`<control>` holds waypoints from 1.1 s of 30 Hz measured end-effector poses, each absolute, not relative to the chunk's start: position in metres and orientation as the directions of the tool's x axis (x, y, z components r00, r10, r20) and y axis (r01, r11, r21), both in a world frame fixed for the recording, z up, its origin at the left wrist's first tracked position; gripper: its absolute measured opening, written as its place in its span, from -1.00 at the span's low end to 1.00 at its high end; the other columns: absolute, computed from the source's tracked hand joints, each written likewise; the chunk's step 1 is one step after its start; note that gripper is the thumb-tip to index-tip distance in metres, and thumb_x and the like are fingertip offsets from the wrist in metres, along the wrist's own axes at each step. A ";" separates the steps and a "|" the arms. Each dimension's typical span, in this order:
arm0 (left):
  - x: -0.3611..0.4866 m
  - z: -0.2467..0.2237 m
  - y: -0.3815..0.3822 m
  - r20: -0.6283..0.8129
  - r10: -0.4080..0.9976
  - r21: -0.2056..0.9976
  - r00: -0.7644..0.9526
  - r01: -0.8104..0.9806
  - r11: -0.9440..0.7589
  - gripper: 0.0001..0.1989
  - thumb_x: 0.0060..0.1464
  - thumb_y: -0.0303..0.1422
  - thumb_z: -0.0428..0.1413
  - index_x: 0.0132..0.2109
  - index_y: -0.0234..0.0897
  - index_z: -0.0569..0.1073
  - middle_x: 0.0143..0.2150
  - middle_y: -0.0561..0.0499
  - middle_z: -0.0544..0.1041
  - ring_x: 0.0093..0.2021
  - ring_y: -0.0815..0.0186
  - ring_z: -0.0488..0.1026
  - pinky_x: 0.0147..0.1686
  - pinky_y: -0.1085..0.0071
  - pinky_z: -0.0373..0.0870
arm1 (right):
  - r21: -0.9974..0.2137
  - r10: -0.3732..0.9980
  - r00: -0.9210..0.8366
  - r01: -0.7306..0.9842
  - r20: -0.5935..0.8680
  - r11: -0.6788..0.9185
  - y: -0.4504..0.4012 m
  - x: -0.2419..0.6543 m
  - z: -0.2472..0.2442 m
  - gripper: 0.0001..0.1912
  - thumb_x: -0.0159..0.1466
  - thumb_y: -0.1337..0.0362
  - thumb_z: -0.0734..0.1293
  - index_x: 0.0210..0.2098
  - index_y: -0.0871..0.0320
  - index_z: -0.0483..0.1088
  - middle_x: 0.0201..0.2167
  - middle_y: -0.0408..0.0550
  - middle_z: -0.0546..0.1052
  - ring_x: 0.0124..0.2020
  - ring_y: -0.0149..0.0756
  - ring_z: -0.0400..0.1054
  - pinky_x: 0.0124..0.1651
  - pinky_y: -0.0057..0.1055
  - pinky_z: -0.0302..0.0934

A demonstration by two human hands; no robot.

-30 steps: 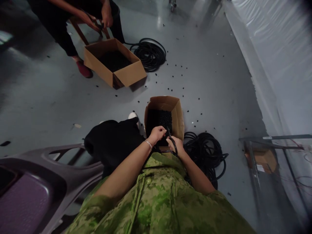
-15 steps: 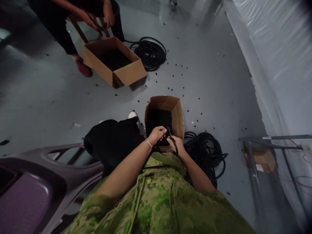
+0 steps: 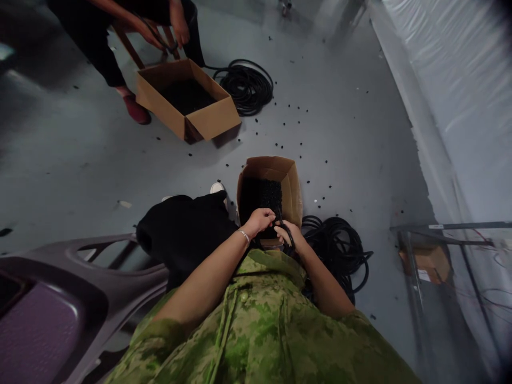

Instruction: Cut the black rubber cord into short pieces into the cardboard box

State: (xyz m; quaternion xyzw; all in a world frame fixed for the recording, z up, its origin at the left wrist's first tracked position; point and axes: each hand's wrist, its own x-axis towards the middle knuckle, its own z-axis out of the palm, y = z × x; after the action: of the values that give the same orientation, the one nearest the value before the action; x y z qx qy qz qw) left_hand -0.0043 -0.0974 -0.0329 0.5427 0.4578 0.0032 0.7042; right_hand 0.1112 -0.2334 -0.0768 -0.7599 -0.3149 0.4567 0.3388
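Over an open cardboard box [image 3: 294, 186] my left hand [image 3: 260, 220] is closed in a pinch; whatever lies between its fingertips is too small and dark to name. Close by on the right, my right hand [image 3: 288, 234] grips black-handled scissors [image 3: 289, 232], their dark blades pointing up towards the left fingertips. Many small black cut pieces [image 3: 271, 193] lie inside the box. Beside my right forearm, a loose coil of black hose [image 3: 336, 250] rests on the floor.
Across from me a seated person's hands [image 3: 180, 29] hold a dark strand above a larger cardboard box [image 3: 216, 120]. Another black coil [image 3: 248, 88] lies by it. Small black bits dot the floor. A purple-grey chair [image 3: 92, 277] stands left, a metal-framed stand [image 3: 460, 226] right.
The scissors have turned slightly in my right hand, and their blades look less spread out. My left hand has shifted a touch to the right. The boxes and coils stay put.
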 end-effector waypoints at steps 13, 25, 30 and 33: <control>-0.002 -0.030 -0.096 -0.658 0.544 0.748 0.521 0.366 0.554 -0.90 0.22 -0.48 0.12 -0.30 -0.33 0.40 -0.63 0.20 0.33 -0.74 0.56 0.15 -0.69 0.60 0.05 | -0.831 0.765 0.478 0.119 -0.431 -0.543 -0.242 0.098 -0.088 -0.47 0.22 -0.14 0.30 -0.11 0.20 0.48 -0.62 -0.22 0.41 -0.70 -0.46 0.24 -0.60 -0.54 0.16; -0.003 -0.025 -0.097 -0.591 0.513 0.783 0.622 0.289 0.551 -0.97 0.19 -0.47 0.16 -0.23 -0.34 0.43 -0.60 0.20 0.36 -0.74 0.58 0.14 -0.71 0.60 0.06 | -0.882 0.849 0.359 0.122 -0.387 -0.454 -0.243 0.109 -0.070 -0.48 0.28 0.01 0.33 0.12 0.17 0.42 -0.36 -0.08 0.58 -0.46 -0.39 0.45 -0.33 -0.45 0.33; -0.003 -0.026 -0.097 -0.591 0.497 0.779 0.635 0.289 0.556 -0.93 0.17 -0.44 0.19 -0.24 -0.34 0.43 -0.59 0.20 0.36 -0.73 0.59 0.14 -0.70 0.60 0.05 | -0.869 0.849 0.363 0.167 -0.384 -0.465 -0.238 0.110 -0.068 -0.50 0.27 0.00 0.32 0.11 0.12 0.43 -0.34 -0.11 0.56 -0.43 -0.37 0.46 -0.28 -0.43 0.37; -0.003 -0.026 -0.097 -0.593 0.493 0.777 0.637 0.291 0.559 -0.90 0.15 -0.44 0.21 -0.26 -0.34 0.42 -0.58 0.19 0.37 -0.73 0.58 0.14 -0.69 0.59 0.06 | -0.872 0.847 0.368 0.158 -0.383 -0.463 -0.237 0.110 -0.068 -0.52 0.27 0.01 0.33 0.09 0.11 0.44 -0.35 -0.13 0.56 -0.44 -0.38 0.45 -0.29 -0.44 0.37</control>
State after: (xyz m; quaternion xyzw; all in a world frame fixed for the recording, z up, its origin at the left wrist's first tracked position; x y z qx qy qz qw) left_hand -0.0033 -0.0969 -0.0263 0.4653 0.4213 0.0653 0.7758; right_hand 0.1100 -0.2368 -0.0679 -0.7307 -0.3439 0.4447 0.3875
